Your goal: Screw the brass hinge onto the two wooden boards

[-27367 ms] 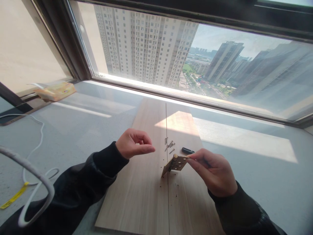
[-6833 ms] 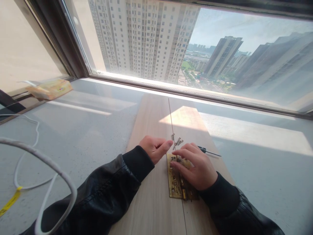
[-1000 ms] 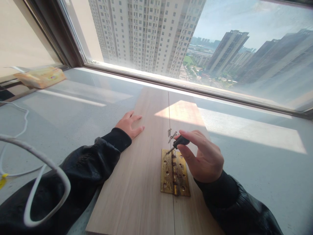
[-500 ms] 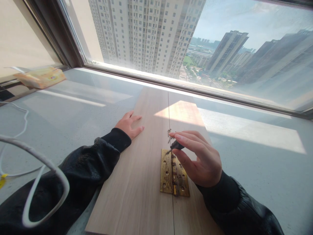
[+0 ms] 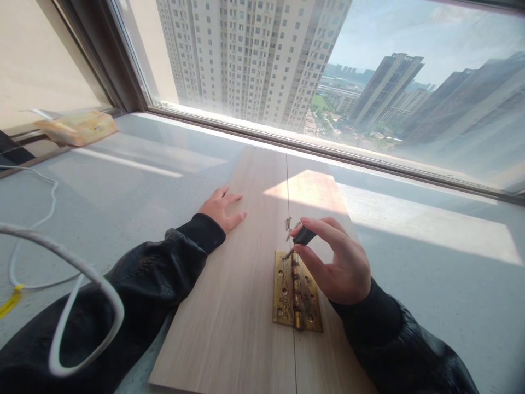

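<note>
My right hand [image 5: 342, 262] pinches a short, dark-handled screwdriver [image 5: 304, 235] between thumb and fingers. Its tip meets the top left corner of a worn brass hinge [image 5: 283, 298], where a screw head seems to sit. The hinge lies opened flat, its barrel along the seam between two pale wooden boards [image 5: 229, 306]. Several small screws [image 5: 288, 222] lie on the wood just beyond the hinge, some partly behind my fingers. Spread fingers of my left hand [image 5: 221, 209] rest on the left board's edge.
A white cable [image 5: 88, 268] loops up at the left, close to my left sleeve, with a yellow tag [image 5: 11, 301] on it. A tissue packet [image 5: 77, 127] lies on the pale sill [image 5: 430, 273] at far left. The window frame [image 5: 328, 158] borders the back.
My right fingers have shifted on the screwdriver handle, showing more of it, while its tip stays at the same hinge corner. The whole view has slid slightly; my left hand stays on the board.
</note>
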`<control>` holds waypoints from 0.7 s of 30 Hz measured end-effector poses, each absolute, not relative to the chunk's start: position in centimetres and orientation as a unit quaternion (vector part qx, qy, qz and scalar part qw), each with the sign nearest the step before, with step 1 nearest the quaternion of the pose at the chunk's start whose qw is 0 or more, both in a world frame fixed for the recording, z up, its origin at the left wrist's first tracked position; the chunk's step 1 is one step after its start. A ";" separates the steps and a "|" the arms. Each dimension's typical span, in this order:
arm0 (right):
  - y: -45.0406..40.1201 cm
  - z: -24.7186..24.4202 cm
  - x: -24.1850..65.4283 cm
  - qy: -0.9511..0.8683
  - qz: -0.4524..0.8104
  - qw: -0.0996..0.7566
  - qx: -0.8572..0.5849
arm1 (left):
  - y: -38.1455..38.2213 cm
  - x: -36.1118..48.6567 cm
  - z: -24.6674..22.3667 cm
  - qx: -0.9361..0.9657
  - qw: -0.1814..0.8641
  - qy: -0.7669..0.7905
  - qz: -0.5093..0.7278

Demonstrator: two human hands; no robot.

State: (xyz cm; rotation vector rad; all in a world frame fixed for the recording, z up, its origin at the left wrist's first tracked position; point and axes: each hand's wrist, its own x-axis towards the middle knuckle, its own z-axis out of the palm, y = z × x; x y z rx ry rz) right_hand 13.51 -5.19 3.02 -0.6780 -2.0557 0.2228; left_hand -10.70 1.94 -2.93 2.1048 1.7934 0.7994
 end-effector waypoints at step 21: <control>-6.2 2.9 13.2 -0.780 0.192 0.543 -0.246 | 1.9 -10.7 -3.0 0.720 0.136 0.619 0.283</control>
